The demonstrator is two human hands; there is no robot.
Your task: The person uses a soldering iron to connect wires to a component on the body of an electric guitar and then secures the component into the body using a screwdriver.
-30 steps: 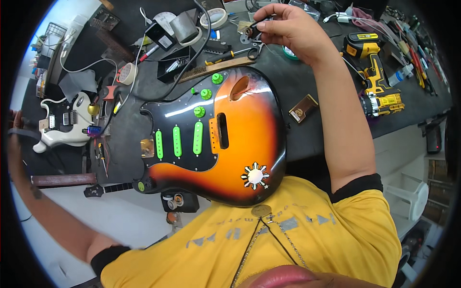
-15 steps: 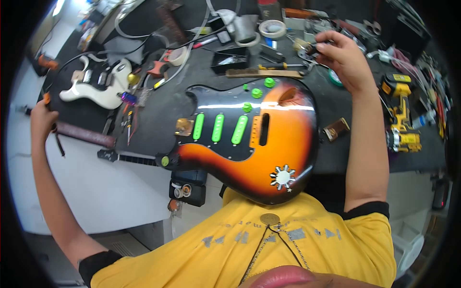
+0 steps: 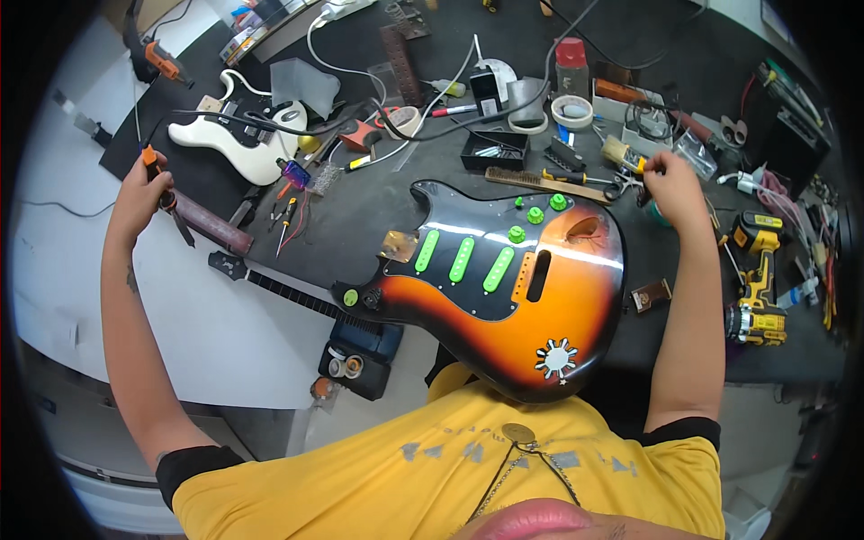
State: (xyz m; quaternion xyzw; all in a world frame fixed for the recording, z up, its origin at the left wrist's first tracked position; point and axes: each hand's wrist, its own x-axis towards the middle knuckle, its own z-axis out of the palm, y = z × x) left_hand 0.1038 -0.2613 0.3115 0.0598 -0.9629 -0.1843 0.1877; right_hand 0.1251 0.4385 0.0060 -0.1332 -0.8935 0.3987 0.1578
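At the far left, my left hand (image 3: 144, 198) is closed around an orange-and-black corded tool (image 3: 151, 160), which looks like a soldering iron. Its cord leaves the top and a dark part points down below my fist. My right hand (image 3: 673, 187) is at the right with its fingertips pinched together, just past the guitar's upper right edge. Something small and dark shows at those fingers, too hidden to name. Beside them lie metal scissor-like handles (image 3: 617, 187) and a paintbrush (image 3: 623, 155). A sunburst electric guitar (image 3: 589, 288) with green pickup covers and knobs rests face up against my body, its neck pointing left.
A white guitar body (image 3: 236, 153) lies at the back left. Black cord crosses the dark bench. Behind the guitar are a wooden-handled brush (image 3: 544, 184), a black parts box (image 3: 495, 151) and tape rolls (image 3: 571, 112). A yellow cordless drill (image 3: 759, 279) lies at the right.
The whole view has shifted, so the bench items appear lower and further right. My right hand has come nearer to me, away from the paintbrush. My left hand still grips the corded tool.
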